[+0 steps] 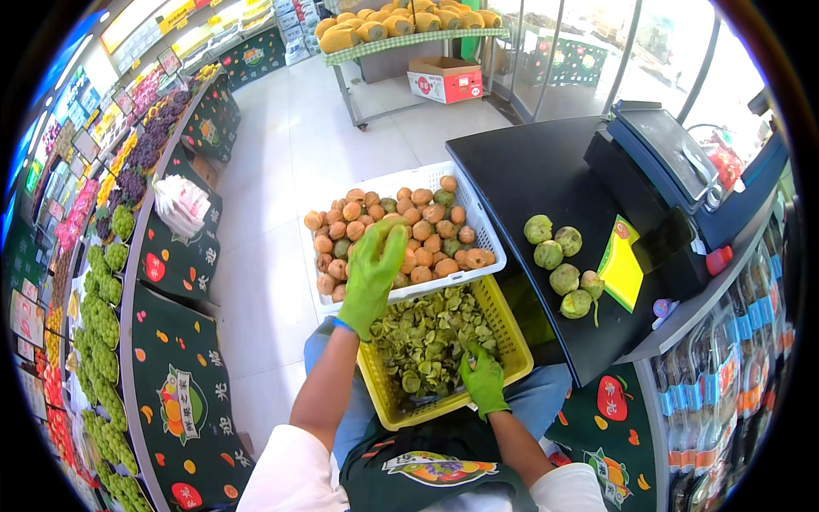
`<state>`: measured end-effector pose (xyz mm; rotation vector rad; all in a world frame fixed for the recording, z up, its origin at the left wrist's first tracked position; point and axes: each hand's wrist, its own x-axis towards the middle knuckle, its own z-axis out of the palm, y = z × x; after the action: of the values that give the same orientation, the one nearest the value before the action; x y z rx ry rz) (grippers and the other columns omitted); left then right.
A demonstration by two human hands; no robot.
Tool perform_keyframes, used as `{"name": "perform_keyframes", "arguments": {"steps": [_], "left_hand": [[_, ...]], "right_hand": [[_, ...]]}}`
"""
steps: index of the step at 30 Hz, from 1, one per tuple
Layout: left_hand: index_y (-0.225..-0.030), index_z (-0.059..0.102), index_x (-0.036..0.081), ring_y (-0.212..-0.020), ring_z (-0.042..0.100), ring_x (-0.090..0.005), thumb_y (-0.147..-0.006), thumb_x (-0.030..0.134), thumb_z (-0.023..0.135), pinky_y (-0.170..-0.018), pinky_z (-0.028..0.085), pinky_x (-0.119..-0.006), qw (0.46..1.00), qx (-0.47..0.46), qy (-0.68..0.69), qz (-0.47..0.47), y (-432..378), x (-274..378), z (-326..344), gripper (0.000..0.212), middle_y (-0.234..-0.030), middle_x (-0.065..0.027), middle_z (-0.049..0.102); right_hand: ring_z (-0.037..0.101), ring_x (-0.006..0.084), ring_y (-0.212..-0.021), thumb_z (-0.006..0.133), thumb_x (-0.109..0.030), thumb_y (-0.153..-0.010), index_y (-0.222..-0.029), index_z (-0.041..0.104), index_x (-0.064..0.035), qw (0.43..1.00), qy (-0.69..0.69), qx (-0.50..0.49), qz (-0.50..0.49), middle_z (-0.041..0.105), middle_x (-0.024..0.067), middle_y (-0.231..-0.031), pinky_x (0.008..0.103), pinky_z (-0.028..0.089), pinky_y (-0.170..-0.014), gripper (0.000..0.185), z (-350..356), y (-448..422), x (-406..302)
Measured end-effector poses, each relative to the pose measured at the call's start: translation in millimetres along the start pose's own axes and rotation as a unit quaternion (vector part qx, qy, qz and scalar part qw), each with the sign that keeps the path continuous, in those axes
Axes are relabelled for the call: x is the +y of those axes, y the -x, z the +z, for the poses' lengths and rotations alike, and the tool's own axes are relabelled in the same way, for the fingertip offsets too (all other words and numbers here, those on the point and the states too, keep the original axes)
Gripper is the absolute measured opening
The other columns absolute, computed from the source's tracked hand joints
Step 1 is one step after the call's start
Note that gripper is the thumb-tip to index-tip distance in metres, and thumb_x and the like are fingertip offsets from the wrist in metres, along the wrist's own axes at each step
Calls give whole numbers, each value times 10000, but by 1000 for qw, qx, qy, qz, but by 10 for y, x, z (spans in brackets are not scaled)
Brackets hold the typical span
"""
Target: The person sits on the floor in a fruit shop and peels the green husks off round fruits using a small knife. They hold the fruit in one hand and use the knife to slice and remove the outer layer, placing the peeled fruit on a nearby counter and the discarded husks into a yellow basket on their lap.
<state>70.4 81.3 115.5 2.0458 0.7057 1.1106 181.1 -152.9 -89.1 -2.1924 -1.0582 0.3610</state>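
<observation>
My left hand (374, 272), in a green glove, is over a white plastic crate (494, 253) with its fingers curved and the thumb apart. No object shows in its grip. Brown walnuts in their shells (422, 230) fill the crate, with a few greener ones among them. Nearer to me, a yellow plastic basket (517, 363) sits between my knees, full of peeled green husk pieces (435, 333). Inside its right side, my gloved right hand (484, 383) is closed around a small tool (472, 363), mostly hidden by the fingers.
Several green-husked walnuts (564, 278) lie on the black counter (531, 153) at right, beside a yellow card (622, 269) and a weighing scale (668, 153). Fruit displays (102, 307) line the left. Ahead stands a wheeled table (416, 48) of netted melon-like fruit, with a cardboard box (446, 80) beneath.
</observation>
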Motion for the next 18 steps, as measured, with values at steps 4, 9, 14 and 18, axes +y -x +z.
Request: {"name": "perform_keyframes", "arguments": {"steps": [4, 9, 14, 18], "left_hand": [[-1127, 664, 73, -937, 623, -219, -916, 222, 575, -811, 496, -357, 992, -62, -98, 49, -594, 3, 299, 273, -988, -107, 669], [-1064, 706, 123, -1043, 597, -273, -802, 203, 628, -878, 441, -444, 858, -332, -362, 151, -982, -45, 802, 284, -1035, -120, 678], [-1125, 711, 163, -1237, 489, -336, -812, 274, 639, -1002, 325, -481, 753, -415, -497, 121, -848, -1112, 1550, 340, -1229, -112, 624], [-1246, 660, 200, -1380, 330, -311, -753, 346, 702, -1060, 261, -506, 736, -432, -519, 49, -1039, -1641, 1614, 517, -1400, -117, 503]], "right_hand": [[646, 356, -731, 629, -257, -871, -1139, 671, -172, 1000, 0, 6, -16, 684, 133, -799, 460, 500, -680, 284, -37, 9, -39], [674, 303, -733, 643, -231, -851, -1201, 656, -182, 1000, -12, 1, -7, 705, 119, -900, 425, 523, -694, 353, -6, 1, 54], [652, 337, -773, 634, -302, -819, -1309, 576, -234, 997, -48, -52, 7, 682, 128, -895, 458, 500, -692, 498, 26, 19, 99], [650, 346, -777, 611, -306, -822, -1337, 550, -300, 997, 18, -71, -2, 675, 135, -900, 472, 505, -669, 519, 80, 7, 61]]}}
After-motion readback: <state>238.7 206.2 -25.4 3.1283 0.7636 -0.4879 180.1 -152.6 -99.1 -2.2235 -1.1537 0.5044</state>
